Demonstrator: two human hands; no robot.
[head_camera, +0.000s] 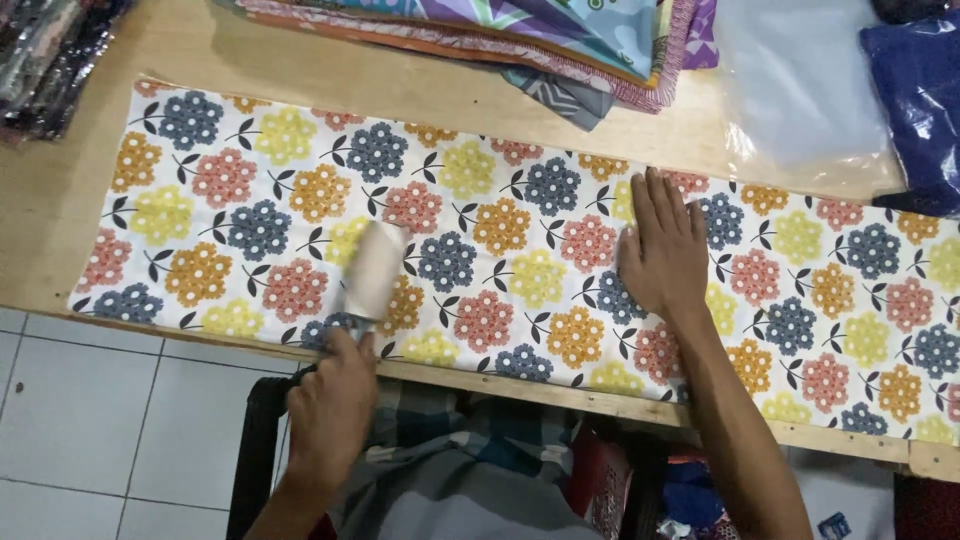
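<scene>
I've got the left hand (332, 405) closed round the handle of a lint roller (375, 270), roller head lying on the floral cloth (520, 255) at about 12 o'clock from that hand. It's blurred, so I judge it's mid-stroke. Right hand (663, 250) is flat and open, palm down on the cloth, holding nothing, just pinning it at 3 o'clock from the roller.

To do this pass well, I'd say: keep the right palm pressing so the cloth doesn't creep on the table (60, 200), roll in straight overlapping lanes, keep light even pressure, and don't let the roller snag the near edge at 6 o'clock.

Count: one roller, one floral cloth spread out, two hands. One fabric stack (520, 40) at 12 o'clock; layers inside it too bunched to count. One clear plastic bag (800, 90) at 1 o'clock, one blue bundle (920, 100) at 2 o'clock, one dark wrapped pile (50, 55) at 10 o'clock.
</scene>
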